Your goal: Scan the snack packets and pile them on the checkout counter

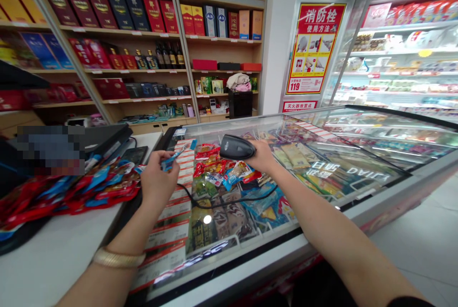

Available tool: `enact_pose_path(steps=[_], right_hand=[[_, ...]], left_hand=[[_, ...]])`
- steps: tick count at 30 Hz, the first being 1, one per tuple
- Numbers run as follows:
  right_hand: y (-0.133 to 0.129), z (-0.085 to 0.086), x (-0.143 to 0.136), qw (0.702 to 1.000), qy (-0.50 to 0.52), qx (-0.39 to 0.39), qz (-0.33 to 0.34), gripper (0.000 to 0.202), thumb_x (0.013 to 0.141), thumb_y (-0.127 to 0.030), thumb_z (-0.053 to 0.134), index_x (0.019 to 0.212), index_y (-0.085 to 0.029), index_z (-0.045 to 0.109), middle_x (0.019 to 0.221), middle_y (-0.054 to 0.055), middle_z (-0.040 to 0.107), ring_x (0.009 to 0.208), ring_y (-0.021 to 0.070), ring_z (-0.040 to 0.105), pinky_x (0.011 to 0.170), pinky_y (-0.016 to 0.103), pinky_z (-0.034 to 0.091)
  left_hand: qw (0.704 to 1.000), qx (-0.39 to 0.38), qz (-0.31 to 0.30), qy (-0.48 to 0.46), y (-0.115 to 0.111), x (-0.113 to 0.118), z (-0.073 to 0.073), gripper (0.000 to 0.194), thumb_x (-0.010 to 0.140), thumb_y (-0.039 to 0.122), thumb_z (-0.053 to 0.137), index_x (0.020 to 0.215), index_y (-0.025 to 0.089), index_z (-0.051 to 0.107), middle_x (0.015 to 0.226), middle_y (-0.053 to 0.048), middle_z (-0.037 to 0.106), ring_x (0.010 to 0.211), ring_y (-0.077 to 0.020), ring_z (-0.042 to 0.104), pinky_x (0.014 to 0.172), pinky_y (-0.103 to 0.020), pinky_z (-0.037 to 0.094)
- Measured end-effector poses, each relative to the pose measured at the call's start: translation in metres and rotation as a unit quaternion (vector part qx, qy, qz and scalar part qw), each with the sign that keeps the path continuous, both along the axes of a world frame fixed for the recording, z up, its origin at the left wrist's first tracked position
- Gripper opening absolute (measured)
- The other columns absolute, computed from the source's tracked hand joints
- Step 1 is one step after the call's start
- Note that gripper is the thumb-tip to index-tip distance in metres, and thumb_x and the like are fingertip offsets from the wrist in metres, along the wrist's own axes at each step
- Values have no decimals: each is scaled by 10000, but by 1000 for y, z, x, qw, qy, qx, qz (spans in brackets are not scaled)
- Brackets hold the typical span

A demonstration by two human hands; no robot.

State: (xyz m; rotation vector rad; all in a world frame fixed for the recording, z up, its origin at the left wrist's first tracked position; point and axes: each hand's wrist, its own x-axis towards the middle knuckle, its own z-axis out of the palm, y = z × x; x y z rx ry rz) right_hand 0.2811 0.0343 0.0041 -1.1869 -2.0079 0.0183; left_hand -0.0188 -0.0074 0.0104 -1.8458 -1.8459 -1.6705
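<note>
My left hand (159, 179), with a gold-coloured bracelet at the wrist, pinches a small blue snack packet (176, 156) above the strip of price labels (181, 192). Level with it on the right, my right hand (264, 155) is wrapped round a black barcode scanner (234, 148), its head facing left toward the packet. Below the scanner, several red and blue snack packets (234, 173) lie on the glass top of a chest freezer (279, 245). A larger heap of similar packets (96, 185) covers the counter left of my left hand.
A black cable (218, 205) loops across the freezer glass. Dark counter equipment (103, 138) stands behind the left heap. Shelves of boxed bottles (118, 9) line the back wall. A red fire-hydrant sign (315, 49) hangs beside a lit display fridge (404, 54) at right.
</note>
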Motion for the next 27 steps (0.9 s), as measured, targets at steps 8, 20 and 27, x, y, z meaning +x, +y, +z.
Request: enact_pose_path(steps=[8,20,27], right_hand=[[7,-5,5,999,12,11,-31,95,737,-290,695,776,-208,723,776,44,775,815,234,730,736,275,415],[7,-2,10,998,23,14,-59,116,719,-295,717,810,-224,732,819,40,792,884,254,739,760,290,439],[11,-4,14,996,23,21,-84,130,724,-306,695,804,-212,736,814,45,788,784,223,718,713,278,425]], left_hand=[[967,-36,131,217,14,-63,8,141,731,99,541,767,231,573,636,-27,568,741,-276,631,945,-543,447],[953,-17,98,287,5,-38,-5,297,760,141,542,996,201,712,1144,-170,727,1238,-427,564,1079,-700,311],[928,-62,-135,342,6,17,-26,410,843,244,540,1219,243,702,1341,-134,688,1329,-323,569,1161,-553,339]])
